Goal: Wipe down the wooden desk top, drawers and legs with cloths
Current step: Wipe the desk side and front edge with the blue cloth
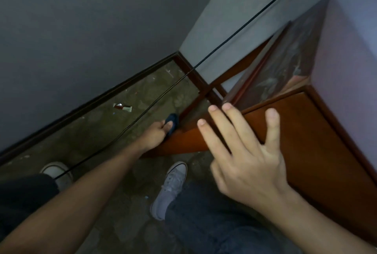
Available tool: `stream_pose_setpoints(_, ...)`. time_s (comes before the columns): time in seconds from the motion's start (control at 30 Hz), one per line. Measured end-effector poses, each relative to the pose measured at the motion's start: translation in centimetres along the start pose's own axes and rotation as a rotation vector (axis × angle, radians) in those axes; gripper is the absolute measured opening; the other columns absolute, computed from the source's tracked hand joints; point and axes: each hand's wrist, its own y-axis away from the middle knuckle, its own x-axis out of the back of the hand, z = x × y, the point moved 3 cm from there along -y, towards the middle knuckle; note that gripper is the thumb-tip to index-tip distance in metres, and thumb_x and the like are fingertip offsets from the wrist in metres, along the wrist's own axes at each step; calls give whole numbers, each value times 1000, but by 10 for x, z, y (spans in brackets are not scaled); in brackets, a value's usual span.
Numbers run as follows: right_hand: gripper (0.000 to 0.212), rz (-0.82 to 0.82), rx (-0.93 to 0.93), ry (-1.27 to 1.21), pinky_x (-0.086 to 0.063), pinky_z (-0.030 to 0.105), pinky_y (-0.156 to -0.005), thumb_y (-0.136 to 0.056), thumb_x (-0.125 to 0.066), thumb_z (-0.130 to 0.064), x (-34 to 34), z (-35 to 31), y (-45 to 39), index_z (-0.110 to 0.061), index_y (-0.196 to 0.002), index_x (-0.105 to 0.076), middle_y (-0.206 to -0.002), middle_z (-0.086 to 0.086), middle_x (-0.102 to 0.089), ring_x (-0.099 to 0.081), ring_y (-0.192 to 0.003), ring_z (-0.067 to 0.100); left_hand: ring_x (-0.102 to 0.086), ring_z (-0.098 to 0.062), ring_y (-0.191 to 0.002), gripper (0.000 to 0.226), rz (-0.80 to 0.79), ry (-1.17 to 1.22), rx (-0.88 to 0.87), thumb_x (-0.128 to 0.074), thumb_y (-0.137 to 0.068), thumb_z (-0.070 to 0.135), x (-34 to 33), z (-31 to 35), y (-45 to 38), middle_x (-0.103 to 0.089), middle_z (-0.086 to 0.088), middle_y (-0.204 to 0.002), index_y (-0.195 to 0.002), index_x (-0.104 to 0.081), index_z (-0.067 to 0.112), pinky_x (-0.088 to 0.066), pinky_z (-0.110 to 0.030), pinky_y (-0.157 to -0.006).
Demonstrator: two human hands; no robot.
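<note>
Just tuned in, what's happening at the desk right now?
A person is bent over the side of the wooden desk. The left hand reaches low and holds a dark blue cloth against the desk's lower side. The right hand is open, fingers spread over the upper panel. A black cable crosses the floor.

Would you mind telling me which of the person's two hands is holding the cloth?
The left hand, reaching low beside the wooden desk, grips the dark blue cloth. The right hand holds nothing; its fingers are spread against the desk's side.
</note>
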Motion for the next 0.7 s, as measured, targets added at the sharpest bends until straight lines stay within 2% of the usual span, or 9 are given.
stream_pose_setpoints(0.1,49,49,-16,-107,-12,59,-123,-94,-47,-19,8,1,-4,-11,-140,-62,-150,15,-53,-48,-141,31,-73,-28,-93,35,-47,9,-2,-52,-99,49,-8,25,2,-77,-10,-97,-108,-71,21,-51,-55,-99)
stream_pose_setpoints(0.2,37,277,-73,-411,-44,51,-110,-93,-51,-6,47,12,-2,-3,-122,-72,-133,16,-65,-60,-128,32,-73,-31,-90,39,-62,25,-59,-56,-83,45,-16,68,9,-77,-12,-92,-97,-75,14,-54,-51,-94)
stream_pose_setpoints(0.3,37,457,-257,-424,-42,40,-112,-90,-51,-5,101,66,-7,-4,-120,-72,-132,12,-64,-57,-130,26,-68,-29,-84,23,-90,9,-66,-54,-102,27,-23,99,17,-71,-11,-90,-89,-70,16,-53,-49,-94)
stream_pose_setpoints(0.37,42,270,-579,-457,-33,31,-117,-93,-50,-17,96,123,-22,-9,-131,-66,-141,6,-59,-50,-135,20,-65,-29,-82,25,-81,7,-28,-51,-105,23,-24,102,19,-67,-13,-87,-88,-67,18,-53,-50,-95)
stream_pose_setpoints(0.4,50,81,-740,-491,-30,31,-118,-94,-47,-31,82,145,-31,-12,-138,-61,-148,5,-55,-45,-140,19,-67,-32,-84,23,-63,6,-16,-52,-105,24,-23,100,20,-68,-14,-88,-88,-67,18,-52,-51,-97)
stream_pose_setpoints(0.5,80,-365,-923,-650,-10,40,-128,-97,-29,-63,33,167,-41,-14,-161,-27,-170,7,-19,-13,-156,19,-71,-38,-95,30,-57,58,-11,-59,-88,43,-21,93,21,-75,-16,-98,-98,-71,18,-52,-58,-101)
stream_pose_setpoints(0.53,79,-420,-927,-689,-4,40,-128,-102,-26,-65,22,167,-39,-17,-163,-17,-172,4,-9,-5,-158,17,-71,-36,-96,36,-53,58,4,-59,-84,46,-19,96,24,-75,-15,-99,-102,-71,18,-51,-58,-102)
stream_pose_setpoints(0.6,74,-440,-904,-708,1,38,-128,-105,-20,-63,15,165,-33,-21,-165,-6,-172,-1,2,3,-157,13,-70,-31,-95,23,-40,63,2,-58,-98,39,-18,105,37,-74,-12,-97,-100,-69,19,-50,-55,-104)
stream_pose_setpoints(0.7,74,-438,-895,-687,1,38,-127,-105,-17,-63,15,167,-28,-23,-164,-3,-172,-1,4,4,-157,13,-71,-30,-100,22,-29,41,-15,-52,-107,34,-13,115,57,-76,-12,-101,-102,-70,24,-49,-53,-106)
